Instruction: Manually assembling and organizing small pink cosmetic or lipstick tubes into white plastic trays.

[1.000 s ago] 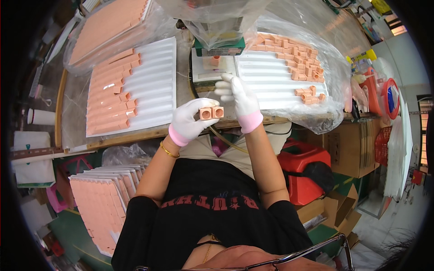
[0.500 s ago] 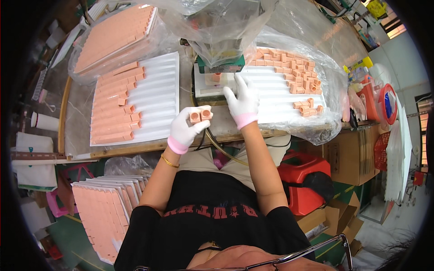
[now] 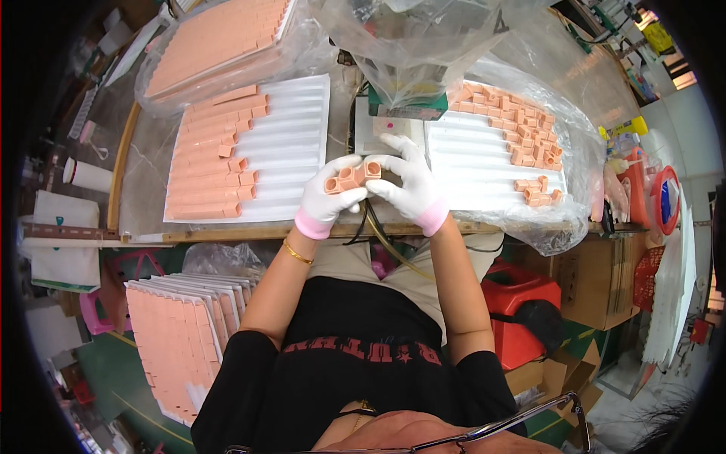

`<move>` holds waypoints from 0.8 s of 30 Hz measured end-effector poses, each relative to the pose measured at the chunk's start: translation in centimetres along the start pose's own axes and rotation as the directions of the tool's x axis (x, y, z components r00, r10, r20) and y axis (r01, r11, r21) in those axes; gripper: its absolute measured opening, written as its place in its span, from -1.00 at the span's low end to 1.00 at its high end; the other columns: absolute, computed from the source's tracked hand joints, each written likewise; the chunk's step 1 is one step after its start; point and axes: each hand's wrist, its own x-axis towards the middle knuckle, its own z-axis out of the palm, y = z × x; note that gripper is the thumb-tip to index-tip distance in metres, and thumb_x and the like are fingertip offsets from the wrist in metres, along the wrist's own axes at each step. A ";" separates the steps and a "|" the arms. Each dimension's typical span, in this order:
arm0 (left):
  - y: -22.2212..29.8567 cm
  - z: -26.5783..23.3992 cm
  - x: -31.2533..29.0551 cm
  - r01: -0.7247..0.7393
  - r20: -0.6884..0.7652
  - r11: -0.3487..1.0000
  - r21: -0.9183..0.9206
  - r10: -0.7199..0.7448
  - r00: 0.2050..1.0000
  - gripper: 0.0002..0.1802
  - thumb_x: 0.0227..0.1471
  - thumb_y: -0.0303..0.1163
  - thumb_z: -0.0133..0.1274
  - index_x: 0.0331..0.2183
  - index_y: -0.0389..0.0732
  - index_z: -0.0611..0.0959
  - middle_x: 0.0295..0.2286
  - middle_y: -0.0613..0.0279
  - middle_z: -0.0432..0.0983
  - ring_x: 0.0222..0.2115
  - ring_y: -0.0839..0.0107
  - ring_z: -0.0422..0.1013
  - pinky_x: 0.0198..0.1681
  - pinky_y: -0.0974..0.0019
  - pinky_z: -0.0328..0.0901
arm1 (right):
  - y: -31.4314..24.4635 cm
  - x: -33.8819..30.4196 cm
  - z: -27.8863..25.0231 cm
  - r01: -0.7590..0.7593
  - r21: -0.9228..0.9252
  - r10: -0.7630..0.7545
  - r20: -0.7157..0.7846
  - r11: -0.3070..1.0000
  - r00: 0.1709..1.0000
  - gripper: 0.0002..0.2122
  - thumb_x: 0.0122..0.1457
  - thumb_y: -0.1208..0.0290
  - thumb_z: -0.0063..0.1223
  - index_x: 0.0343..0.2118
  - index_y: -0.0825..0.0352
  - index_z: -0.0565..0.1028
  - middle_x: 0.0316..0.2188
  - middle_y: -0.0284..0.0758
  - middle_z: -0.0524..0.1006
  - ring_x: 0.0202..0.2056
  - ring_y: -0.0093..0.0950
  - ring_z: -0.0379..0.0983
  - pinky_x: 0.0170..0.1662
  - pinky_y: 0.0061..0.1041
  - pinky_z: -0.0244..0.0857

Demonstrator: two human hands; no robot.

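Left hand, white-gloved, clenched around short row of small salmon-pink tubular pieces, held above near edge of worktop. Right hand, also gloved, pinched right end of same row, fingers partly spread. Left of hands: white grooved tray, left part filled with pink pieces. Right: second grooved tray inside clear plastic bag, loose pink pieces at far right.

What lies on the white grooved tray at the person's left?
Rows of salmon-pink blocks fill the left part of the white tray; its right grooves are bare. What lies beneath the tray is hidden.
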 end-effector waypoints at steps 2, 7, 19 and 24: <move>-0.1 0.2 -0.3 0.006 -0.049 0.996 0.090 -0.002 0.999 -0.38 -0.17 -0.64 0.19 -0.01 -0.39 0.39 -0.23 0.14 0.51 -0.32 0.55 0.44 -0.38 0.58 0.36 | 0.0 -0.6 0.2 0.009 0.006 -0.009 0.003 1.000 1.000 -0.63 -0.13 0.24 0.26 -0.19 0.19 0.55 0.01 -0.07 0.32 0.09 -0.07 0.14 0.13 -0.20 0.06; -0.2 0.6 -1.3 -0.107 0.013 0.974 0.202 0.107 0.994 -0.46 -0.16 -0.62 0.20 -0.06 -0.39 0.45 -0.21 0.16 0.51 -0.25 0.53 0.44 -0.16 0.47 0.36 | 0.4 -1.7 0.0 0.013 0.083 -0.019 0.068 0.996 0.997 -0.59 -0.11 0.28 0.26 -0.12 0.20 0.52 0.04 -0.06 0.31 0.09 -0.13 0.18 0.12 -0.29 0.12; 0.7 2.6 -1.6 -0.426 0.202 0.519 0.741 0.432 0.879 -0.64 -0.21 -0.58 0.21 -0.25 -0.35 0.57 -0.32 0.12 0.53 -0.32 0.41 0.46 -0.22 0.41 0.33 | -4.1 0.3 2.0 -0.251 -0.028 0.241 -0.193 0.967 0.951 -0.61 0.20 0.06 -0.18 -0.18 0.31 0.45 -0.36 -0.12 0.50 -0.28 -0.13 0.42 -0.20 -0.26 0.28; 1.2 2.6 -2.2 -0.418 0.198 0.571 0.707 0.408 0.891 -0.65 -0.28 -0.52 0.25 -0.31 -0.33 0.60 -0.41 0.07 0.53 -0.41 0.26 0.48 -0.31 0.34 0.36 | -4.3 0.4 1.9 -0.304 0.104 0.316 -0.120 0.947 0.941 -0.61 0.22 0.10 -0.21 -0.39 0.36 0.51 -0.49 -0.09 0.48 -0.35 -0.13 0.43 -0.27 -0.28 0.29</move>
